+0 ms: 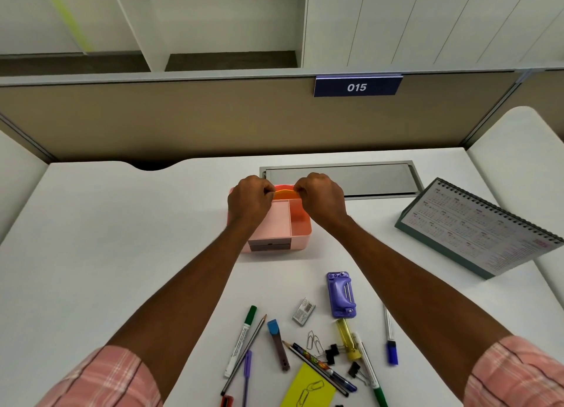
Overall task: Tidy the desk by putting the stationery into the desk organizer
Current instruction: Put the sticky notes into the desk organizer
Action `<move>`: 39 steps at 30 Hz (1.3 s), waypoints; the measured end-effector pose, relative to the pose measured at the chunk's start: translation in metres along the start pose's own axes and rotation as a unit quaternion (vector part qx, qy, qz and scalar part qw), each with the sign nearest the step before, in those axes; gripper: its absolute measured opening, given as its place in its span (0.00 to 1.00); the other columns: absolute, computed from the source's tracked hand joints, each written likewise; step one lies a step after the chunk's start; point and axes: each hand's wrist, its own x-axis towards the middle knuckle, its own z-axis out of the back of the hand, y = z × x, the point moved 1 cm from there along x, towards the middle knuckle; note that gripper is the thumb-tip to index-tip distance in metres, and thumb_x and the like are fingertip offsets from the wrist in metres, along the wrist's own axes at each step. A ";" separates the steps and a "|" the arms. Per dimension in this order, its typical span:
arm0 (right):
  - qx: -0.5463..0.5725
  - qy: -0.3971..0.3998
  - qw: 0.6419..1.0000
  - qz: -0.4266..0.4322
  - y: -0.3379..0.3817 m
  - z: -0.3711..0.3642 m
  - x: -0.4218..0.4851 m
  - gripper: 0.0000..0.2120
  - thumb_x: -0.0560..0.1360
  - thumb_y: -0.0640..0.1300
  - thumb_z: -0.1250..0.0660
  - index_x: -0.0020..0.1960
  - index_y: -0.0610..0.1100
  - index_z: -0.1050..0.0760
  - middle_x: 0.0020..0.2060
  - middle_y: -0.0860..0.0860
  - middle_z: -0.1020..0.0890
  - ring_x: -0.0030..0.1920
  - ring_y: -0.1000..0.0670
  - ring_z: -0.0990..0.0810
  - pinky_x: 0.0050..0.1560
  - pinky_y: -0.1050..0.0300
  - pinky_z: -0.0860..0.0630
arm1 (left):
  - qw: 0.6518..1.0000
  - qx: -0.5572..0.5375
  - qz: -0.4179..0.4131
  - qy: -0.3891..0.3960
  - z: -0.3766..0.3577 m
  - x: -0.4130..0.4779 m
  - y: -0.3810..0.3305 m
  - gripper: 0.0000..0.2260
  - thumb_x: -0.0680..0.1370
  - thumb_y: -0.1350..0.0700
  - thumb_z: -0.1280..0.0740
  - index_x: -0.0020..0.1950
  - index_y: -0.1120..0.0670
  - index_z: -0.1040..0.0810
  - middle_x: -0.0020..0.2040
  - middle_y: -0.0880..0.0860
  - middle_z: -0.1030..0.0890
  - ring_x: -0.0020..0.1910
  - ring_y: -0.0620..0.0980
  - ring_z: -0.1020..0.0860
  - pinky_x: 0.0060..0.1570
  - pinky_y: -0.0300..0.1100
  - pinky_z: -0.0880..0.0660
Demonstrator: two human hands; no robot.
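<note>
Desk calendar (476, 226) at right — "015" sign (357, 87) on partition (183, 116).

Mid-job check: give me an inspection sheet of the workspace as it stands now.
Surface: white desk.
Job's things: pink organizer mid-desk; green marker, purple tool, paper clips and more stationery loose at the near edge.
Clutter: desk calendar, right side.
Grips: left hand and right hand pinch an orange-yellow piece at the organizer's back.
Cables: nothing seen; desk hatch closed.
Surroundings: partition, plate 015.
</note>
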 end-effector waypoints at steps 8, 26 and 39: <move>0.005 0.006 1.000 -0.007 0.001 -0.003 0.007 0.08 0.81 0.45 0.31 0.56 0.46 0.15 0.48 0.47 0.14 0.47 0.46 0.18 0.46 0.53 0.19 | 1.000 0.009 0.010 -0.006 -0.003 0.005 0.001 0.12 0.83 0.49 0.32 0.58 0.54 0.13 0.55 0.54 0.13 0.49 0.53 0.16 0.47 0.43 0.22; 0.030 -0.026 0.998 -0.043 -0.003 -0.001 -0.003 0.04 0.78 0.43 0.28 0.51 0.43 0.17 0.46 0.46 0.15 0.44 0.45 0.19 0.40 0.51 0.19 | 0.999 -0.019 0.012 -0.040 0.001 -0.002 0.001 0.11 0.83 0.48 0.31 0.58 0.54 0.16 0.56 0.54 0.15 0.50 0.53 0.18 0.45 0.39 0.28; 0.097 -0.045 0.992 -0.060 0.000 0.017 -0.055 0.07 0.81 0.44 0.32 0.55 0.45 0.18 0.49 0.48 0.16 0.48 0.47 0.20 0.42 0.56 0.23 | 0.997 -0.053 -0.026 -0.059 0.011 -0.050 -0.010 0.06 0.81 0.54 0.30 0.56 0.50 0.15 0.55 0.49 0.14 0.52 0.50 0.17 0.44 0.37 0.28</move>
